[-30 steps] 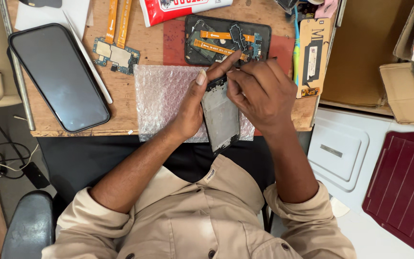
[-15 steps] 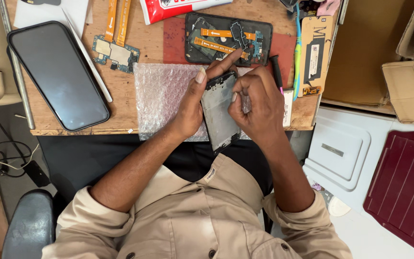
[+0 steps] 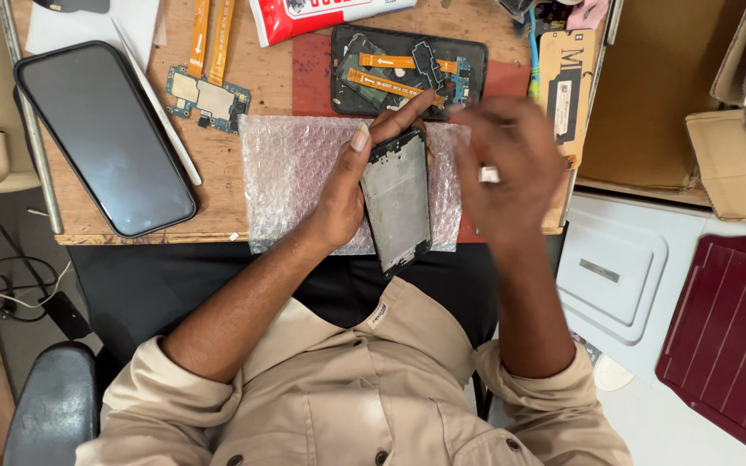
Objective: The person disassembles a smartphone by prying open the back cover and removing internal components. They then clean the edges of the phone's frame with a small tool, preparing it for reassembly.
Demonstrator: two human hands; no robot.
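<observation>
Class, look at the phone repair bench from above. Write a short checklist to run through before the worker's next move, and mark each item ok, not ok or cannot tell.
1. Left hand grips the thin black rectangular phone frame: ok.
2. Right hand steady and clear to see: not ok, it is blurred.
3. What the small white piece at the right hand is: cannot tell.
4. Clear bubble wrap sheet lies under the frame as padding: ok.
5. Opened black phone with orange flex strips sits flat on the wooden bench: ok.
6. Large dark glass screen lies apart from the hands: ok.
</observation>
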